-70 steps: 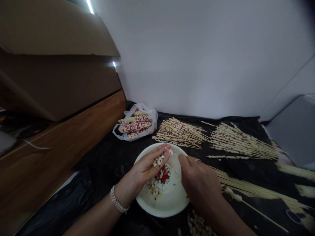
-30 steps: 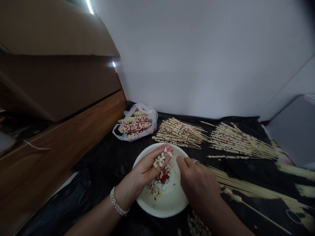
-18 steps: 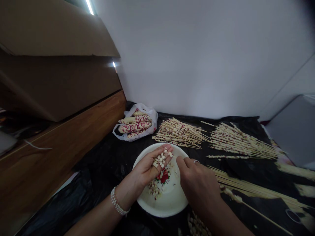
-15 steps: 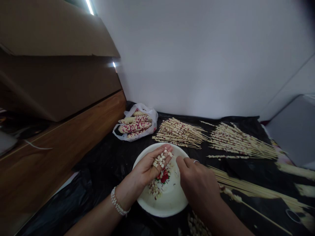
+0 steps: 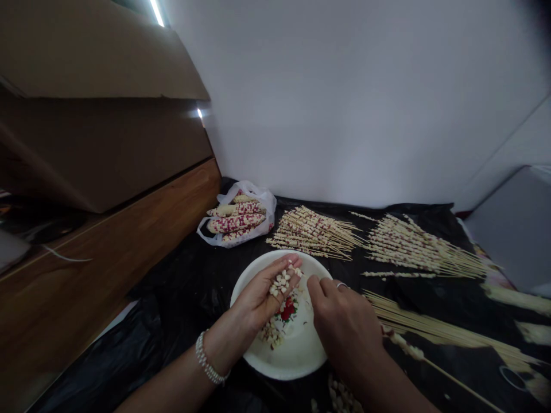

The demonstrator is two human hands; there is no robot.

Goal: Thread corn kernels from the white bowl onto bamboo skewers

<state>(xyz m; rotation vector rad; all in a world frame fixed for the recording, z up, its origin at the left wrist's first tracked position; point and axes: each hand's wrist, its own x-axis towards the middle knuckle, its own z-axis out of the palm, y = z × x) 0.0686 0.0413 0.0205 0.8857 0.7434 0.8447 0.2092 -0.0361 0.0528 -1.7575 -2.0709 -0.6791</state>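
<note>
My left hand (image 5: 255, 295), palm up over the basin, cradles a small heap of pale corn kernels (image 5: 280, 283). Close to its fingertips is my right hand (image 5: 342, 310), fingers closed in a pinch on a bamboo skewer (image 5: 451, 374). Most of that skewer's front end is hidden by the hand; behind the hand it reappears with corn kernels threaded on it and runs to the lower right. Below both hands sits a white basin (image 5: 297, 364) with a red flower pattern and loose corn kernels (image 5: 271, 334) in it.
Beyond the basin lie a plastic bag of corn cobs (image 5: 236, 222) and two piles of kernel-threaded skewers (image 5: 316, 229). Bare skewers (image 5: 417, 318) and stripped cobs (image 5: 520, 299) are on the right. Black plastic sheeting (image 5: 181, 292) covers the surface. A cardboard box (image 5: 107, 137) stands left.
My right hand and the skewer have shifted slightly left. The left hand stays nearly in place, still with kernels in its palm.
</note>
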